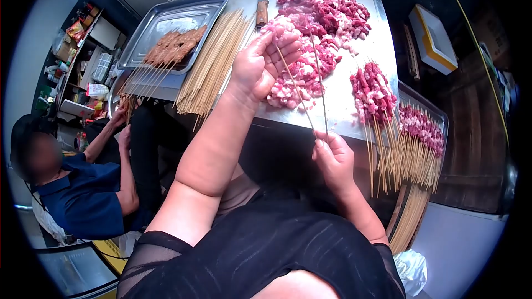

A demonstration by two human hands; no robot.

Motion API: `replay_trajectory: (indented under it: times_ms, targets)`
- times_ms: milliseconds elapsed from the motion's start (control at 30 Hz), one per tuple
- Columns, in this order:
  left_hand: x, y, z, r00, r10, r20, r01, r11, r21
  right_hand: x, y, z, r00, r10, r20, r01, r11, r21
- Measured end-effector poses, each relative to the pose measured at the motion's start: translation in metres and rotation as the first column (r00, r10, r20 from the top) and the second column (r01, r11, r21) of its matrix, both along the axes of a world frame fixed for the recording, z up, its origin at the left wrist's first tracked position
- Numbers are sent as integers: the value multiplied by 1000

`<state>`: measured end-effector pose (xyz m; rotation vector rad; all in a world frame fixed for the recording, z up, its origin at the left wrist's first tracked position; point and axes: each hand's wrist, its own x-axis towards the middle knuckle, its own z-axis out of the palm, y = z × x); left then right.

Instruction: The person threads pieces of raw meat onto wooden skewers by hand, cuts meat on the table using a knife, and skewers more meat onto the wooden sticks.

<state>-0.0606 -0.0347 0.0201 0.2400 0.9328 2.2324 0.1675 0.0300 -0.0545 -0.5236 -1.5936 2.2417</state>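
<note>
Matt wooden skewers [213, 61], glossy metal table [339, 97]

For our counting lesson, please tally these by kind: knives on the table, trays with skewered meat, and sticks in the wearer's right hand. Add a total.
Knife: 1
Trays: 2
Sticks in right hand: 2
Total: 5

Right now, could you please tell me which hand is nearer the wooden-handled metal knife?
Left: the left hand is by the handle end of the knife; the right hand is farther off, lower in view.
</note>
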Motion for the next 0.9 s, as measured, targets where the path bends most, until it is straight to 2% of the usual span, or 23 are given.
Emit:
replay_trajectory:
  times_ms: [233, 333, 500, 600, 900]
  targets:
    - [4, -2, 3, 999, -23, -36, 23, 1000, -9, 4, -4, 3, 999, -43, -13, 42, 999, -15]
    - [5, -4, 5, 999, 27, -22, -27, 1000, -16, 7, -5, 2, 999, -33, -9, 33, 999, 11]
    - [6, -6, 8, 993, 7, -115, -19, 994, -104, 7, -4, 0, 999, -40, -13, 41, 998, 45]
    - [6, -7, 6, 988, -52, -147, 37, 994, -103, 7, -2, 0, 998, -57, -11, 58, 995, 85]
    - [9, -6, 2, 979, -91, -184, 76, 993, -85, 2, -2, -3, 993, -113, -42, 120, 960, 251]
